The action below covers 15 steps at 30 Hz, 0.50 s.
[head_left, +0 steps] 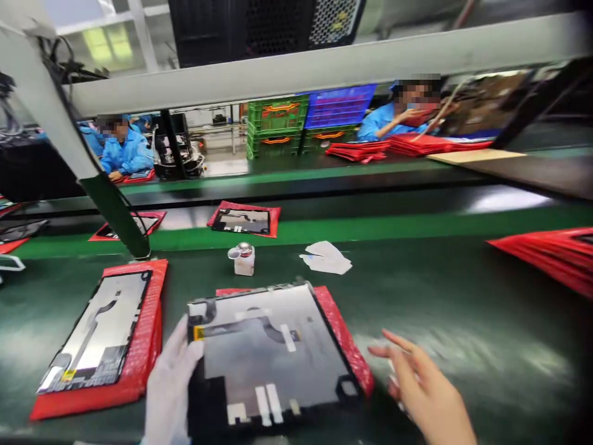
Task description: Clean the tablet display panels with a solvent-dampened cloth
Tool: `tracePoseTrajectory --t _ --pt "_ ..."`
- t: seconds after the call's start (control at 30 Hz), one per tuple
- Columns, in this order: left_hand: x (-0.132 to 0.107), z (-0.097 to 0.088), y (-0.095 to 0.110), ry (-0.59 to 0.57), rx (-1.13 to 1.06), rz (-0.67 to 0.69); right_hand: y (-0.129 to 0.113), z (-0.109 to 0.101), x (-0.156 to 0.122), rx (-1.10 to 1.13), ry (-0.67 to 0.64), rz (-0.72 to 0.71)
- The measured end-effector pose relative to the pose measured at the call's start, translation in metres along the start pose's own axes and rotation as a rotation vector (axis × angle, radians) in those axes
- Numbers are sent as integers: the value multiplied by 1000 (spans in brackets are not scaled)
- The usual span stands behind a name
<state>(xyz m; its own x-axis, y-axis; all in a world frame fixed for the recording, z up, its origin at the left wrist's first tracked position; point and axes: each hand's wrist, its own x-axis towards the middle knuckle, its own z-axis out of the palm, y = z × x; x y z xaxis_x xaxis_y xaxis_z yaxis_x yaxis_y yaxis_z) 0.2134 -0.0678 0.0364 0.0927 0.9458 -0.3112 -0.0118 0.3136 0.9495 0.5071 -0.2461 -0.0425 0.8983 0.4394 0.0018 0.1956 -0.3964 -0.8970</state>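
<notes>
My left hand (169, 383), in a white glove, grips the left edge of a tablet screen (278, 352), thumb on top. The screen shows its grey metallic back, with a dark flex cable, a yellow patch and white tape strips. It is tilted above a red bubble-wrap pouch (345, 337), which shows behind it. My bare right hand (421, 386) is apart from the screen, to its right. Its index finger points left and the other fingers curl around something small and whitish, mostly hidden. A second tablet screen (104, 321) lies on red pouches at the left.
Beyond the screen stand a white pump bottle (244, 259) and white paper pieces (327, 258). Another screen (243, 220) lies on a green strip. A slanted post (115, 216) rises at left; red pouches (551, 250) are stacked right. Co-workers in blue sit behind, near crates (278, 127).
</notes>
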Motion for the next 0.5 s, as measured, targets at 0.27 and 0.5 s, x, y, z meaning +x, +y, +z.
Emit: tracePoseTrajectory --t 0.27,0.5 --pt "10 54 -62 -362 3 112 -43 26 -11 83 -114 -312" --pt "24 48 -72 -488 -152 75 -29 70 -42 -223 -315 -659"
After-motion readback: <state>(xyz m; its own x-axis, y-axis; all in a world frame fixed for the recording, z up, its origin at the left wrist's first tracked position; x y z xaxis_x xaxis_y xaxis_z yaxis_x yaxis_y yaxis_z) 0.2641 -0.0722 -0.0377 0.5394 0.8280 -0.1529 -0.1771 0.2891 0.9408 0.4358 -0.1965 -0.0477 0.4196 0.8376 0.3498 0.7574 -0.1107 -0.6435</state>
